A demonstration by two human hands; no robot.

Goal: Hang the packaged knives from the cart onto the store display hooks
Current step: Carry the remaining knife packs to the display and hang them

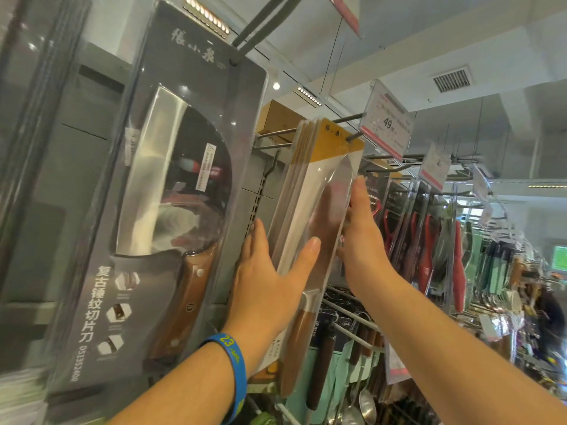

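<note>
Up at the display wall, the stack of packaged knives with yellow-topped cards hangs on a metal hook, right by a price tag that reads 49. So the left hand has the stack's left edge pinched, thumb on the clear front, fingers round the side. Meanwhile the right hand lies flat against the right edge, fingers straight and pointing up. Big grey cleaver pack hangs close on the left. Blue wristband on the left wrist.
</note>
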